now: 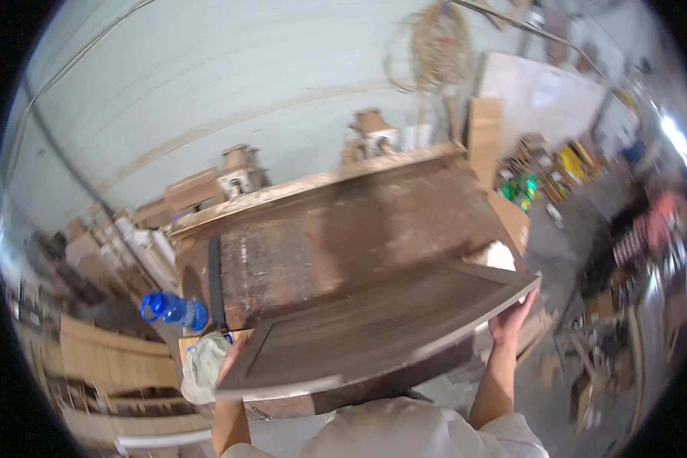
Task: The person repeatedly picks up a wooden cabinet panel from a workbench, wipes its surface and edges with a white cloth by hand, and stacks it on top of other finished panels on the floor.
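Observation:
A dark brown framed cabinet door [374, 324] is held tilted in front of me, partly over the worktable, its pale near edge toward my body. My left hand [235, 353] grips its left end; most of those fingers are hidden behind the frame. At the right end, my right hand [513, 319] holds the near corner from below, the fingers partly under the door. Close by my left hand, a whitish cloth [204, 369] lies at the table's left corner, near a blue water bottle [174, 311].
The worn brown worktable [404, 202] has a raised pale back ledge [313, 185] and a dark bar [216, 282] across its left part. Stacked wooden boards [118, 355] stand left. A coiled hose or cable [441, 47] hangs on the wall; clutter fills the right floor.

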`<state>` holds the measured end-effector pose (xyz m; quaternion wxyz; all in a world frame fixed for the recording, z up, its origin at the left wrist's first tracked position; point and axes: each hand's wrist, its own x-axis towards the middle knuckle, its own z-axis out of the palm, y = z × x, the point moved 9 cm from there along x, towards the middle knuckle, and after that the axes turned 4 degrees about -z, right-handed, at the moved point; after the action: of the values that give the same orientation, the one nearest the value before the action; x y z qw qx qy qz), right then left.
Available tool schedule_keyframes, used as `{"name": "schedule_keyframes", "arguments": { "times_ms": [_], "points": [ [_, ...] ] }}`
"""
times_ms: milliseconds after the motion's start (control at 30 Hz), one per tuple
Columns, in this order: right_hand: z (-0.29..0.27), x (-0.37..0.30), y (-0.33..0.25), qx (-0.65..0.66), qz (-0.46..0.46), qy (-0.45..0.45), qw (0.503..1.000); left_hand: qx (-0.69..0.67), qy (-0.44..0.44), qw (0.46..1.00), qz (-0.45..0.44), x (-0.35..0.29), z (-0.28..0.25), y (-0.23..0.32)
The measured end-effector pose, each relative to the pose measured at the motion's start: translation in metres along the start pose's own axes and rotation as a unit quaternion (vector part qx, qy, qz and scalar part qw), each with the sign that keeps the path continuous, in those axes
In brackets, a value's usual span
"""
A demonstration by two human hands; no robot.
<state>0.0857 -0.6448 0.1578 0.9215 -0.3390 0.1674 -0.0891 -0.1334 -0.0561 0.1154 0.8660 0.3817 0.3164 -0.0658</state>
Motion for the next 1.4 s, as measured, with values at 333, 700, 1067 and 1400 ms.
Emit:
{"name": "schedule_keyframes", "arguments": {
  "times_ms": [333,700,1067,1400],
  "points": [
    [-0.230,-0.208,-0.012,0.174,-0.108,0.178,0.962,0.237,0.113,0.963,-0.056,0.056,-0.041,-0.059],
    [-0.371,-0.632,-0.118,0.101,-0.417,0.588,0.686,0.406,-0.220,0.878,-0.127,0.051,0.218,-0.238],
    [-0.449,-0.907,-0.084,0.293,-0.538,0.631,0.476,0.521,-0.465,0.695,-0.170,-0.153,0.412,-0.539],
    [-0.469,-0.946,-0.128,0.076,-0.476,0.769,0.420,0.498,-0.528,0.560,-0.399,-0.379,0.360,-0.746]
  ]
}}
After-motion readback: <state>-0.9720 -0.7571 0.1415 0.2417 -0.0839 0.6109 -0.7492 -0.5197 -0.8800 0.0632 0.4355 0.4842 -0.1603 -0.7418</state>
